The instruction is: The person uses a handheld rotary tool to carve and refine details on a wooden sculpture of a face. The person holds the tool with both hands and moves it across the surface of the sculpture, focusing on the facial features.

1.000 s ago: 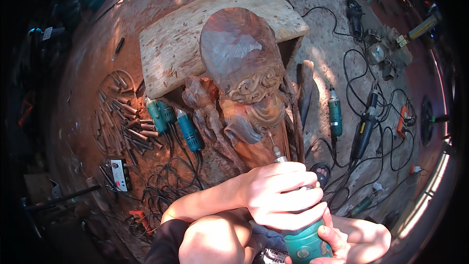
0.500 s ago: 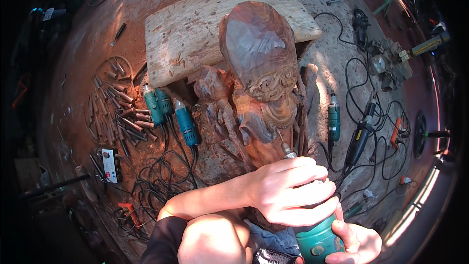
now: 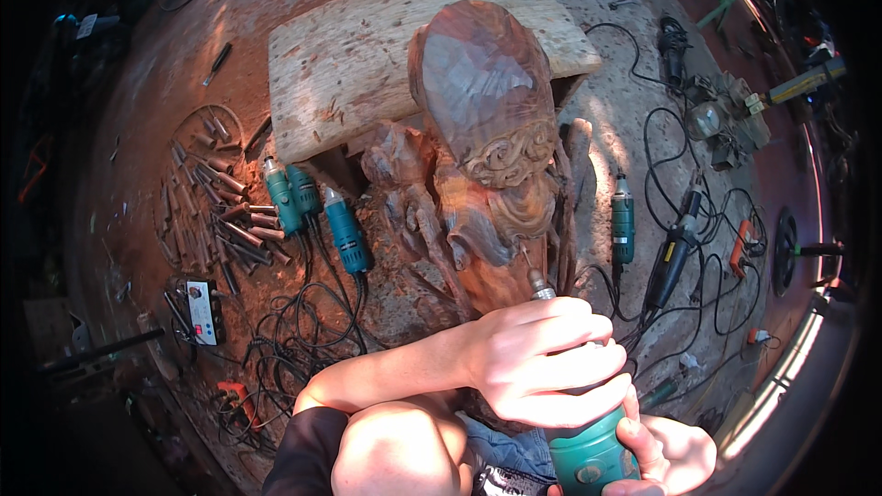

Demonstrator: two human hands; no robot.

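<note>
My left hand [image 3: 547,363] is wrapped over the front part of a green electric die grinder [image 3: 595,452]. Lower down, my right hand [image 3: 675,455] grips the body of the same tool from the right. The grinder's thin bit points up and away from me, its tip at or very close to the folds of a reddish-brown wood carving [image 3: 491,211]. This carved figure has a large smooth domed head with curls cut along its lower edge. Whether the bit touches the wood I cannot tell. My left hand hides the grinder's neck.
The carving leans against a low wooden board [image 3: 344,78]. On the left lie several chisels [image 3: 225,207], more green grinders [image 3: 347,234], tangled cables and a white control box [image 3: 204,312]. On the right are another green grinder [image 3: 623,220], a black power tool [image 3: 673,262] and an orange socket strip [image 3: 740,248].
The whole view has shifted very slightly. Both hands keep their hold on the grinder, and its bit stays at nearly the same place on the carving.
</note>
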